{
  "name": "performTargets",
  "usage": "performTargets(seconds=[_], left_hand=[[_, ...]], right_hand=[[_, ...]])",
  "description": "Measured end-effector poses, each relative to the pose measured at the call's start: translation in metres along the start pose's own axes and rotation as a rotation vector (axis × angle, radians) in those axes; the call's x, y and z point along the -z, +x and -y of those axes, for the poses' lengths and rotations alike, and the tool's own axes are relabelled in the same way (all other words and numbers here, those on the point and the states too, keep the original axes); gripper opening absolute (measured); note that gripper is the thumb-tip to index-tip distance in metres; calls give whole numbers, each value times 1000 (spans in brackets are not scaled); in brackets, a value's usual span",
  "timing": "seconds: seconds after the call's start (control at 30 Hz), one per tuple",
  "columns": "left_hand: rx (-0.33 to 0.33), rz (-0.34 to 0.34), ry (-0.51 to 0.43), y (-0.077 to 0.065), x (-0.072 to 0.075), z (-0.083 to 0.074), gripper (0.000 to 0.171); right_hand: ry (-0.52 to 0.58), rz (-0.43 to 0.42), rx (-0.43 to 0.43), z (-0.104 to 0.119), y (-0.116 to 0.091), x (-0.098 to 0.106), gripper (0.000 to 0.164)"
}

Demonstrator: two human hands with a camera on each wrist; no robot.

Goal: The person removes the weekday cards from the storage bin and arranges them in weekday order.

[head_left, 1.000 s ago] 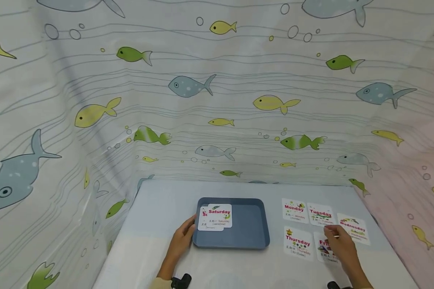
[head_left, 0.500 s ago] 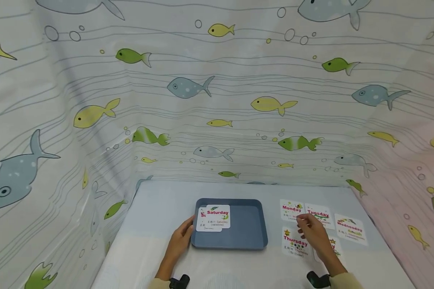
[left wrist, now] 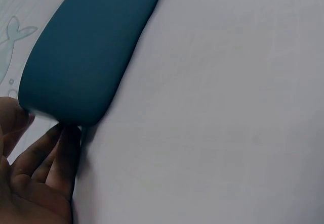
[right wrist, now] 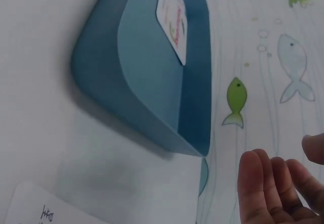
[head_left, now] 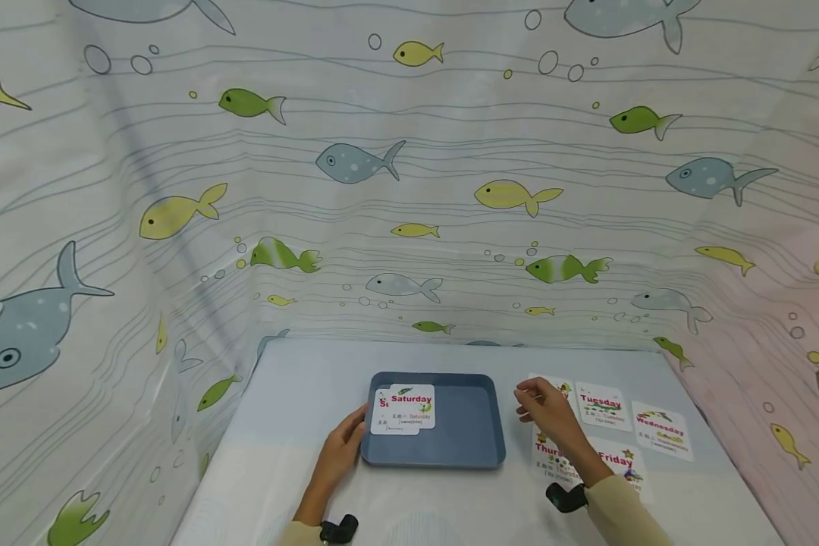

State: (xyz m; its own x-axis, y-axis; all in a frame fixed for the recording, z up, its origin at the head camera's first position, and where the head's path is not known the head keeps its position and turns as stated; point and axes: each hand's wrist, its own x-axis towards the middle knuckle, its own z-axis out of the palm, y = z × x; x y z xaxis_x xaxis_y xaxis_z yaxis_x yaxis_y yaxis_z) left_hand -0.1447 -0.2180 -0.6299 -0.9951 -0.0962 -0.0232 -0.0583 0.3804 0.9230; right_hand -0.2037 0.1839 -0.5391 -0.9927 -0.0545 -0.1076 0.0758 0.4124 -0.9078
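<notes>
My left hand (head_left: pixel 341 453) holds the left edge of a blue-grey tray (head_left: pixel 450 447), its fingers at the tray's end wall in the left wrist view. In the tray lie a Saturday card (head_left: pixel 412 409) and, partly under it, a second white card (head_left: pixel 385 425). Between the tray and the laid-out cards hovers my right hand (head_left: pixel 553 413), fingers loosely bent and thumb apart, with nothing between them. It partly covers the Monday card (head_left: pixel 565 388) and the wrist crosses the Thursday card (head_left: pixel 549 462).
The Tuesday card (head_left: pixel 602 406), Wednesday card (head_left: pixel 662 431) and Friday card (head_left: pixel 621 462) lie on the white table (head_left: pixel 300 379) at the right. A fish-patterned curtain (head_left: pixel 450 152) hangs behind and along both sides.
My right hand has moved left, from over the Friday card past Monday to near the tray's right side. The left hand, tray and cards keep their places.
</notes>
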Motion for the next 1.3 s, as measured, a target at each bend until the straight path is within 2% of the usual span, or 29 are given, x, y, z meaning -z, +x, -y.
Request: performTargets(seconds=[0.1, 0.33, 0.63, 0.87, 1.13, 1.3], left_hand=[[-24, -4, -4, -1, 1, -4, 43], [-18, -18, -7, -4, -1, -17, 43], [-28, -6, -3, 0, -1, -2, 42], [-35, -4, -3, 0, 1, -2, 42], [-20, 1, 1, 1, -1, -2, 42], [-7, 1, -10, 1, -1, 0, 42]], right_hand=[[-5, 23, 23, 8, 5, -9, 34], [4, 100, 47, 22, 19, -29, 40], [51, 147, -15, 21, 35, -46, 39], [81, 202, -31, 23, 44, -59, 37], [-22, 190, -47, 21, 51, -75, 34], [-19, 165, -63, 23, 54, -83, 32]])
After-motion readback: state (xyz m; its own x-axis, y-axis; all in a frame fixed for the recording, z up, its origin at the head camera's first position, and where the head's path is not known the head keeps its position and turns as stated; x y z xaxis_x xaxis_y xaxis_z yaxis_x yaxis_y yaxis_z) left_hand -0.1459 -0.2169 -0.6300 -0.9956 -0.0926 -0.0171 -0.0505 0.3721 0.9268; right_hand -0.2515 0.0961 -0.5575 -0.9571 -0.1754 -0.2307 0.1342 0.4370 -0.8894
